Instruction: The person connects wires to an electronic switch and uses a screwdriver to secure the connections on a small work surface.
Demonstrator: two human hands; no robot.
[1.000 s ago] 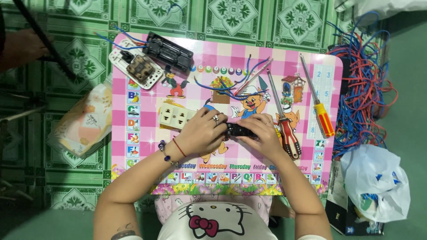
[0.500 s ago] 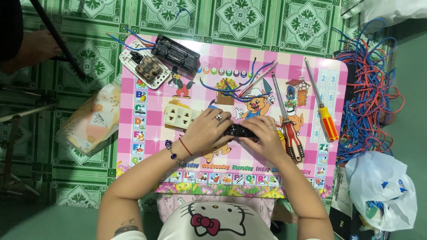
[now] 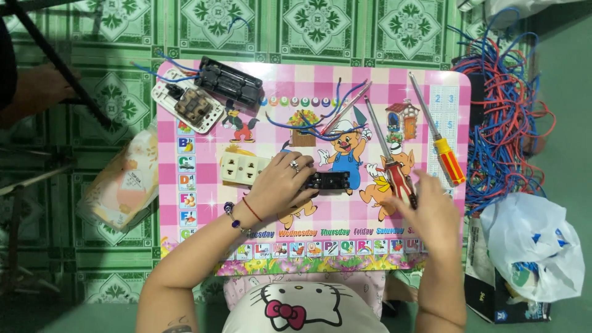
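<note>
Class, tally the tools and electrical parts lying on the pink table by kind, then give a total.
Screwdrivers: 2 (red-black, yellow-red)
Black parts: 2 (under left hand, top)
Sockets: 1
White switch plates: 1
Total: 6

Looking straight down from the head, fairly near, taking in the whole pink table (image 3: 259, 80), both forearms and surrounding green floor (image 3: 111, 37).

glossy table (image 3: 394, 80), black plastic part (image 3: 330, 180)

peach pouch (image 3: 123, 185) left, perhaps dark box (image 3: 493, 296) right
</note>
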